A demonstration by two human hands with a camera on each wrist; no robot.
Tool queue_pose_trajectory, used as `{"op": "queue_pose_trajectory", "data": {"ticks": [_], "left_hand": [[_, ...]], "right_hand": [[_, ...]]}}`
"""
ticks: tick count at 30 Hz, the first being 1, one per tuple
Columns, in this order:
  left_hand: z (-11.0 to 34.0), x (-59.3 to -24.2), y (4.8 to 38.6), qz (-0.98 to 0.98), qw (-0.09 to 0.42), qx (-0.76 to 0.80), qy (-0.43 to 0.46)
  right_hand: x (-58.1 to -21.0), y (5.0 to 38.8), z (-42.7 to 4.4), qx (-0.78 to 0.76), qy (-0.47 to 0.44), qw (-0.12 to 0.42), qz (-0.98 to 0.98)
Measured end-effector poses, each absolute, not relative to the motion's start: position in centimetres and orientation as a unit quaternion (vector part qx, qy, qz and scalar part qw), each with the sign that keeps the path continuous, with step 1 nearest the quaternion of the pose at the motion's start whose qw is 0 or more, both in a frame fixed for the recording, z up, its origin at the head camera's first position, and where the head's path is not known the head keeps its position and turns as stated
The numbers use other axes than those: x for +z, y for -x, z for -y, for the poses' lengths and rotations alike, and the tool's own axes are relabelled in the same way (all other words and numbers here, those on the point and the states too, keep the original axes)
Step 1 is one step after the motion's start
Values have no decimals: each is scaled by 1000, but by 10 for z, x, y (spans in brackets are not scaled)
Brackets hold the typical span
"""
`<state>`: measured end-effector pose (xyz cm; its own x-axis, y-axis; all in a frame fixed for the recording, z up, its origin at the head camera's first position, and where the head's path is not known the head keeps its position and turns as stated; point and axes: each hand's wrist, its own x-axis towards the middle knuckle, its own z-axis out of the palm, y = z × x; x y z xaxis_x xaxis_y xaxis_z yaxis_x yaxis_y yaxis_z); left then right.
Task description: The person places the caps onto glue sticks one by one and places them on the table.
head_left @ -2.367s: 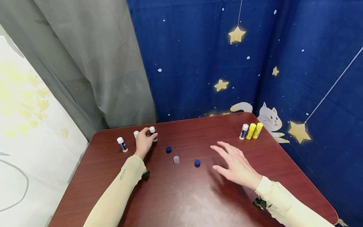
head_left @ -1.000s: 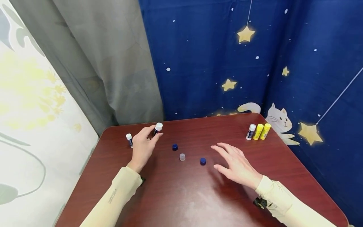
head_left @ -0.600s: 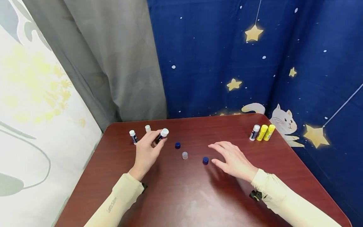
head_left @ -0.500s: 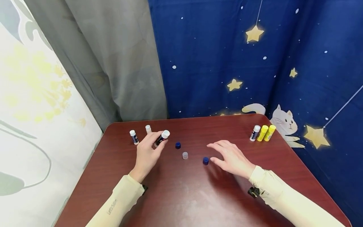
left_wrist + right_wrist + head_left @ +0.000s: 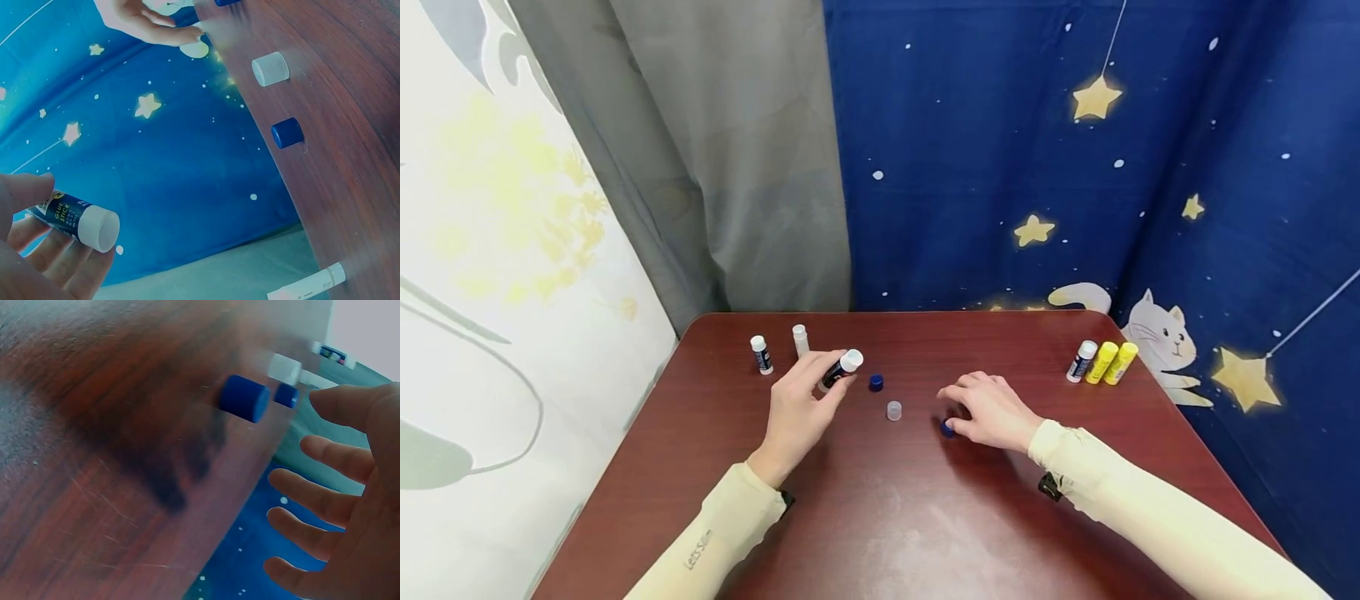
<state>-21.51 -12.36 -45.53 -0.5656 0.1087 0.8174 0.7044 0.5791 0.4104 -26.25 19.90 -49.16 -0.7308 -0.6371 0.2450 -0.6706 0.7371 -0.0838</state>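
My left hand [image 5: 797, 410] grips a dark-labelled glue stick [image 5: 70, 215] between thumb and fingers, its white end [image 5: 852, 360] tilted up to the right, off the table. Over the right-hand blue cap [image 5: 947, 428] is my right hand [image 5: 992, 412]; in the right wrist view its fingers are spread apart from that blue cap [image 5: 245, 399], holding nothing. A translucent cap [image 5: 894, 411] and another blue cap [image 5: 876, 382] stand between the hands. In the left wrist view these are the translucent cap [image 5: 271, 69] and the blue cap [image 5: 287, 133].
A dark-labelled stick [image 5: 762, 356] and a white stick [image 5: 801, 341] stand at the back left of the brown table [image 5: 895, 517]. At the back right are another dark-labelled stick [image 5: 1082, 362] and two yellow sticks [image 5: 1102, 362] [image 5: 1122, 363]. Curtains hang behind.
My left hand has lifted the glue stick from the back of the table and brought it nearer, tilting it. My right hand has moved left to the blue cap. The head view has shifted.
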Motion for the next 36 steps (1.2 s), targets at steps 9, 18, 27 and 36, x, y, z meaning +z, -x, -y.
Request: {"op": "queue_pose_trajectory", "data": {"ticks": [9,18,27,36], "left_hand": [[121,-450,214,802,386,-383,249],[118,-450,223,806,376,-386,245],[113,-448,248,820,368,-370,234],[111,-450,264,834,361,-358,216]], "right_hand": [[-516,267,-198,54,-362,91,926],[-529,270,-198,56,-374,109,919],[-516,272,-199,75,-366,117,920],[-477,287,-192,147,-328,161,919]]}}
